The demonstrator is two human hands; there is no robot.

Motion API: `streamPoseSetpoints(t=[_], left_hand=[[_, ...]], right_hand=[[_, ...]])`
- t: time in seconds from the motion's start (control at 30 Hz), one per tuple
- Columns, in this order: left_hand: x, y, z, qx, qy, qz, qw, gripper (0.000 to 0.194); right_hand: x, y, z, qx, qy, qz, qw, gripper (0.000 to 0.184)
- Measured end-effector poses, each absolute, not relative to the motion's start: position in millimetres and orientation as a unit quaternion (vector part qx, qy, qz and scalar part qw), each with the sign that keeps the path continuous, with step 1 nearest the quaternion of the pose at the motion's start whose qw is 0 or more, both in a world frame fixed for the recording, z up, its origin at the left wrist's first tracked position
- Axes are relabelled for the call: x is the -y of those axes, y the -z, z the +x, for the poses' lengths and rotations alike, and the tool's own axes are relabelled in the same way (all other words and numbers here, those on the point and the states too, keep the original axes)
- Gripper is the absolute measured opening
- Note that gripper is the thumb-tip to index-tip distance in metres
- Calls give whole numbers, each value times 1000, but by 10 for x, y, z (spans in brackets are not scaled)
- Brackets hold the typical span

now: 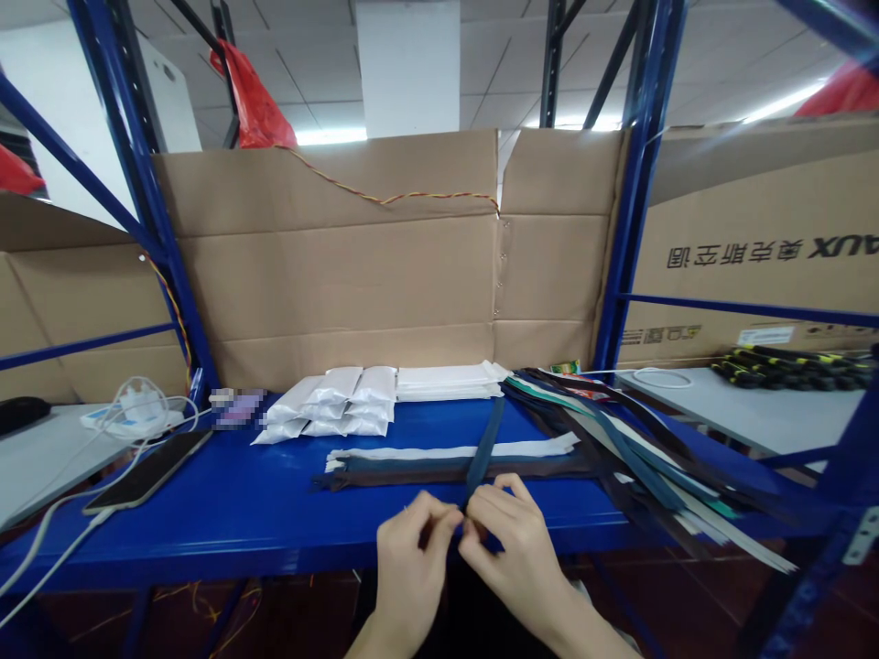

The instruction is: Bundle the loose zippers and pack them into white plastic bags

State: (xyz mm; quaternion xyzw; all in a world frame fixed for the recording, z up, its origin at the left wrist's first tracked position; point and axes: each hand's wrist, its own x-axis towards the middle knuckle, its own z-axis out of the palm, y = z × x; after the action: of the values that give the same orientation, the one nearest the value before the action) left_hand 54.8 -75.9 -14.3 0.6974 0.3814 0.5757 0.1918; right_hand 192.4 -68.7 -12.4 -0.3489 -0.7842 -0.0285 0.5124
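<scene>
Pinching the lower end of a dark teal zipper (484, 448), left hand (416, 567) and right hand (512, 567) angle it away, slanting rightward.

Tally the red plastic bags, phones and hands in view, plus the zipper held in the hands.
Red plastic bags: 3
Phones: 1
Hands: 2
Dark blue zipper: 1
Total: 7
</scene>
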Motion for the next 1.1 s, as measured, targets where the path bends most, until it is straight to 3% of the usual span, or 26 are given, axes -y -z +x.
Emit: streamPoseSetpoints(t=[0.13,0.23,0.33,0.53,0.83,1.1], left_hand=[[672,142,564,-385,-560,536,502,35],[643,148,564,-362,-560,494,558,38],[677,152,572,-373,-555,518,533,38],[754,158,576,-432,-566,619,332,35],[467,-373,-662,-353,-806,412,237,29],[250,-305,-1235,-344,-826,357,267,36]], right_hand=[[702,50,1935,788,-202,-378,443,26],[716,29,1936,771,-272,-394,419,28],[720,46,1928,769,-222,-415,432,26],[673,159,1938,770,-92,-455,438,26],[311,24,2770,640,120,-581,489,30],[228,32,2947,651,160,-595,443,25]])
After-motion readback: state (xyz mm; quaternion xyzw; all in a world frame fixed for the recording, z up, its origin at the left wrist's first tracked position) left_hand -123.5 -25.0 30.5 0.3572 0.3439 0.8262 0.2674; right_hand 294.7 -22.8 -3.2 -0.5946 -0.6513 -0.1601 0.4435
